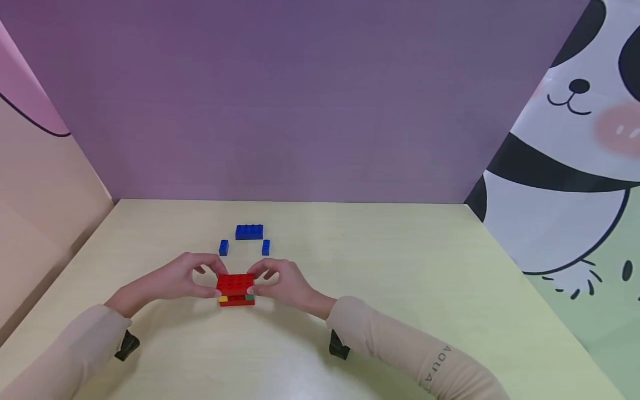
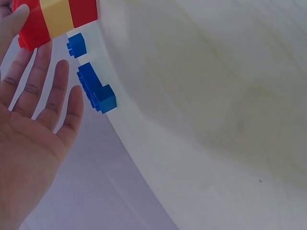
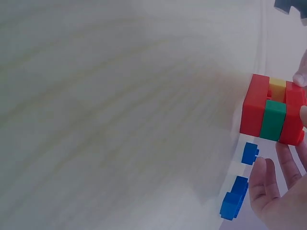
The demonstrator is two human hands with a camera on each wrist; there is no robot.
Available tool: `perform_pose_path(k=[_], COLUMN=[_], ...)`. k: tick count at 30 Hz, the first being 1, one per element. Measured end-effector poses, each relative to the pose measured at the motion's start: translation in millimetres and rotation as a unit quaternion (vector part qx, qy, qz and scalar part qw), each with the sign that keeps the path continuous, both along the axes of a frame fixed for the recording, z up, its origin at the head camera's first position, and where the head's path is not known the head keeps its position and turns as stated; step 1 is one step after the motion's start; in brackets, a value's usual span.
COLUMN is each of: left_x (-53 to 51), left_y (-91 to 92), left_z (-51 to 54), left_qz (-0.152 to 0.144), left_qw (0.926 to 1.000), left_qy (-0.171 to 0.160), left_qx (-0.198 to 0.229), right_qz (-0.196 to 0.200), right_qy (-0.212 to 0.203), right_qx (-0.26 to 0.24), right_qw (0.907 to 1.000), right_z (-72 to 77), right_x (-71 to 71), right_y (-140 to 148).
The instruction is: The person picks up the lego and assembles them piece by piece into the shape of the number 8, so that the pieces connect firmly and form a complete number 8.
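Note:
A red top brick [image 1: 235, 284] lies over a yellow brick [image 1: 223, 299] at the left and a green brick [image 1: 249, 298] at the right, with a red bottom brick [image 1: 237, 302] under them. My left hand [image 1: 177, 276] pinches the top brick's left end between thumb and fingers. On its right end my right hand [image 1: 288, 284] does the same. The left wrist view shows the yellow brick [image 2: 56, 17] between the red ones beside my left hand [image 2: 36, 134]. In the right wrist view the green brick [image 3: 273, 120] faces the camera, near my right hand [image 3: 285, 196].
Behind the stack, a large blue brick [image 1: 249, 232] lies on the pale table [image 1: 380, 266], with one small blue brick [image 1: 224, 248] in front at the left and another small blue brick [image 1: 266, 247] at the right. A purple panel [image 1: 300, 100] stands behind the table.

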State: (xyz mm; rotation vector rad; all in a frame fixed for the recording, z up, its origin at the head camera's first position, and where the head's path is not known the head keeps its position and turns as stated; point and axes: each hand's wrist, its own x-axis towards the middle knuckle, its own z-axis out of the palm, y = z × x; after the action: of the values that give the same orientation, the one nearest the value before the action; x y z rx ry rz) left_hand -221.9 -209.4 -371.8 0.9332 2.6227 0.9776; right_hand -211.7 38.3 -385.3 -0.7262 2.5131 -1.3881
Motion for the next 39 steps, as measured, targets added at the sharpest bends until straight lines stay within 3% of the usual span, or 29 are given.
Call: perform_pose_path(k=[14, 39], left_x=[-0.8, -1.2], left_y=[0.5, 0.4], left_z=[1.0, 3.6], left_qz=[0.001, 0.001], left_qw=[1.0000, 0.9992], left_qy=[-0.008, -0.039], left_qx=[0.001, -0.006], right_qz=[0.013, 0.017], right_qy=[0.019, 0.008], right_qx=[0.017, -0.004], right_qw=[0.9996, 0.9998], right_z=[1.2, -1.9], right_x=[0.7, -1.7], right_y=[2.0, 1.3])
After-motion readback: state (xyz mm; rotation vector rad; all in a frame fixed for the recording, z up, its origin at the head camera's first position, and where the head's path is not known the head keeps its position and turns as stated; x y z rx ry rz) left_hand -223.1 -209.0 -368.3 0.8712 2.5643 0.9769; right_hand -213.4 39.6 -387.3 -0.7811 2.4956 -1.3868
